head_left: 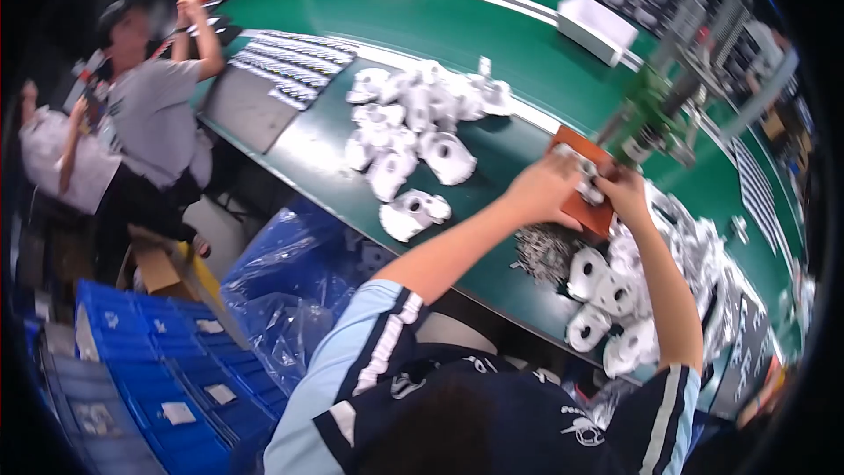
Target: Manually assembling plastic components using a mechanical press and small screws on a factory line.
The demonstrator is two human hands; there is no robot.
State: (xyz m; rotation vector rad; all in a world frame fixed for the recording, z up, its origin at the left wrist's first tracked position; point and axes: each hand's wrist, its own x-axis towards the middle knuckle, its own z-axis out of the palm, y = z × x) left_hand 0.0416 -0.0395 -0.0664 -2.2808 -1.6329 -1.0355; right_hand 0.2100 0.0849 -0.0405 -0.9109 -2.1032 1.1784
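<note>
My left hand [547, 186] reaches over an orange-brown block [580, 208], its fingers closed around the left side of a white moulded plastic part [587, 178]. At the right side of the same part is my right hand [626, 193], fingers drawn together against it. The part rests on or just over the block, beside a green bench press [646, 119]. My fingers cover much of the part. Just below the block lies a heap of small metal pins [542, 252].
White plastic parts [422, 105] are heaped on the green table at left, more white parts [615, 290] at right. A white box [596, 28] stands at the back. Blue bins [167, 361] and a plastic-lined container [290, 281] sit lower left. Two people [154, 114] are at far left.
</note>
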